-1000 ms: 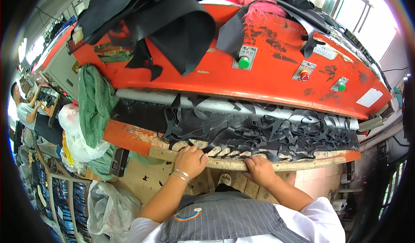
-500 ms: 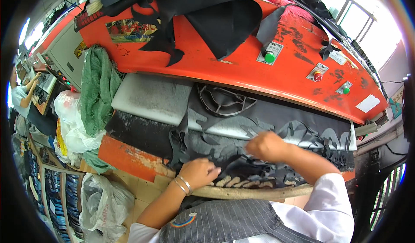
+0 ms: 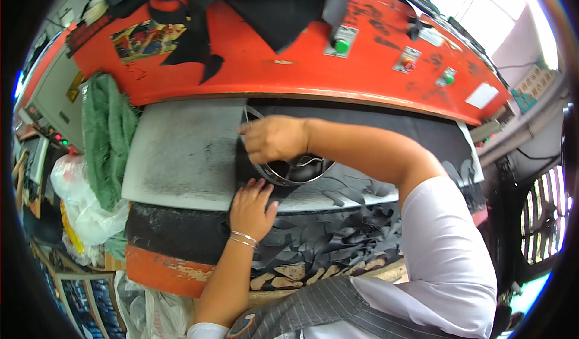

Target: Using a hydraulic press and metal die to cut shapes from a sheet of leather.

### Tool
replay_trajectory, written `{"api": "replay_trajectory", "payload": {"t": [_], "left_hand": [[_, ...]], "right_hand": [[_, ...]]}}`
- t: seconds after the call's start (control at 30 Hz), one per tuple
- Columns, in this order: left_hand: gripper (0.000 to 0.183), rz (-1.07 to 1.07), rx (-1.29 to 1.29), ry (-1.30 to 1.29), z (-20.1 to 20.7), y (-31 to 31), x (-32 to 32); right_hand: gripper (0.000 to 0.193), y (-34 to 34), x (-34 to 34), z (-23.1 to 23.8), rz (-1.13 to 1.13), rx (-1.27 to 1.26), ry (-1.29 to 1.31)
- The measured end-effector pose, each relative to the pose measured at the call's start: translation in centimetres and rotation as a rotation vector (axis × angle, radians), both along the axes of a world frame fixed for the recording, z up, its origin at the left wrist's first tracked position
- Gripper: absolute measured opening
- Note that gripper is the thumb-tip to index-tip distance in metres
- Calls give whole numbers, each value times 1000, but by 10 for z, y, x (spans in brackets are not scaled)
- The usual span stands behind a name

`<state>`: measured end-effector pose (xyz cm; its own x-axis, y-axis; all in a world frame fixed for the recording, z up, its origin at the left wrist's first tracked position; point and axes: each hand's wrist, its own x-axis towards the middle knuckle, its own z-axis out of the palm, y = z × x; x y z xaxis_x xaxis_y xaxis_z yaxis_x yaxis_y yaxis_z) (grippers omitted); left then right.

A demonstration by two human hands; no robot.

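My right hand point(image 3: 276, 139) reaches across with its fingers curled at the left side of a curved metal cutting die point(image 3: 298, 181), whose band shows on both sides of the hand. The fingertips are slightly blurred. Under the die lies a black sheet point(image 3: 422, 135), spread over the right part of a pale worn cutting board point(image 3: 181, 152). My left hand point(image 3: 252, 212) rests flat with fingers apart on the sheet's near left corner, just short of the die. Several dark cut scraps point(image 3: 356, 236) lie heaped along the board's near side.
An orange machine beam point(image 3: 253, 79) with green and red buttons spans the far side, black material draped over it. At the left hang a green woven sack point(image 3: 108, 140) and white plastic bags point(image 3: 84, 200). An orange ledge point(image 3: 163, 269) runs along the near left.
My right hand has gone from the near scraps to the die, farther left. My left hand has moved from the near edge onto the sheet. The view has shifted, and loose strips have left the sheet.
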<state>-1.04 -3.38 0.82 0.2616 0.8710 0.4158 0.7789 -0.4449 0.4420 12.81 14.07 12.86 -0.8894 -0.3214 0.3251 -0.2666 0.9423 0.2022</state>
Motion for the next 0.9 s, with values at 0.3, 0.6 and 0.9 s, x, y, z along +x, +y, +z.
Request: {"api": "replay_trajectory", "payload": {"t": [0.3,0.6,0.9], "left_hand": [[34,-6,69,-172,-1,17,-2],[35,57,-33,-201,16,88,3],[19,2,-7,-77,-3,123,13]], "right_hand": [[18,-46,155,40,-1090,-263,380],[23,-52,222,-62,-1584,-717,248],[43,-51,234,-79,-1433,-978,422]]}}
